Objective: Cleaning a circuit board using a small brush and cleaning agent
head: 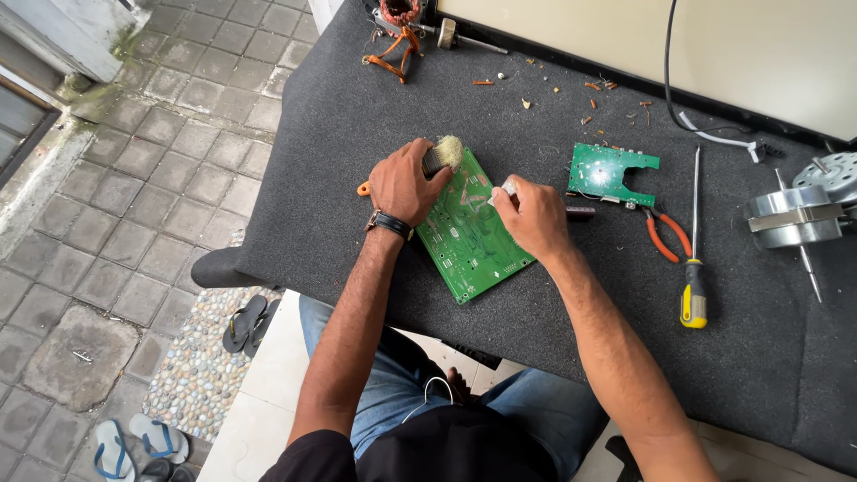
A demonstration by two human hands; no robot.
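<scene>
The left hand (403, 186) is closed around a brush (443, 155), its pale bristles resting on the upper corner of a green board (466, 234) at the middle of the frame. The right hand (532, 216) is curled, fingertips pinching a small white thing (505, 188) against the board's upper right edge; what that thing is cannot be told. The board lies flat and slantwise on the dark felt table (357, 116), its lower corner near the table's front edge.

The board looks light, thin and stiff, and likely fragile on its printed face; the bare edges and corners seem the safest places to take hold, and it may slide on the felt unless pinned. The brush is soft at the tip, and is best held by its handle.

Right of the hands lies a smaller green board (607, 171), then orange-handled pliers (668, 234) and a yellow-handled screwdriver (694, 268). A metal motor (803, 210) sits at the right edge. At the upper middle are a copper winding (397, 45) and scattered scraps.
</scene>
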